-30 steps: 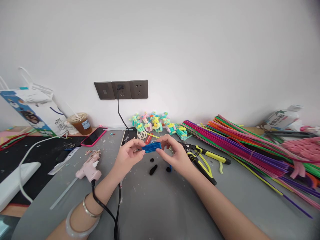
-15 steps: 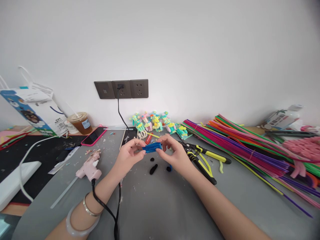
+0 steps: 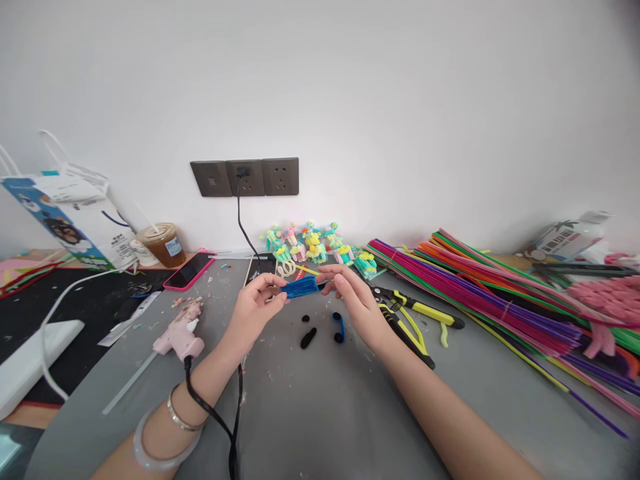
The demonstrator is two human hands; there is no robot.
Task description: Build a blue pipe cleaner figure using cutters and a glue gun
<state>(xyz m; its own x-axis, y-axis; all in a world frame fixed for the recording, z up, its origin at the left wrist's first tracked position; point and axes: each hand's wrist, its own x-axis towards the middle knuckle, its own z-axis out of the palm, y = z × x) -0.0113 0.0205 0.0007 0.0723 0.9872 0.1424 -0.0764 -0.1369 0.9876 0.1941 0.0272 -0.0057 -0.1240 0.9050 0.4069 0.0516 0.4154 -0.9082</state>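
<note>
Both hands hold a short, flat blue piece of fuzzy pipe cleaners (image 3: pixel 301 287) level above the table. My left hand (image 3: pixel 257 307) pinches its left end between thumb and fingers. At the right end, the curled fingers of my right hand (image 3: pixel 357 307) grip the piece, with the thumb raised near them. On the table below lie a small black fuzzy ball (image 3: pixel 305 319), a black fuzzy oblong piece (image 3: pixel 309 338) and a blue strip with black curled ends (image 3: pixel 339 327).
Yellow-and-black pliers (image 3: pixel 400 317) and bundled coloured pipe cleaners (image 3: pixel 480 293) lie to the right. Several pastel fuzzy figures (image 3: pixel 315 247) stand by the wall. At left are a pink glue gun (image 3: pixel 179 338) with a black cord, a phone (image 3: pixel 189 271) and a drink cup (image 3: pixel 163 245).
My right thumb has lifted off the front of the blue piece, and my right hand has shifted slightly up. More of the blue strip with black ends now shows.
</note>
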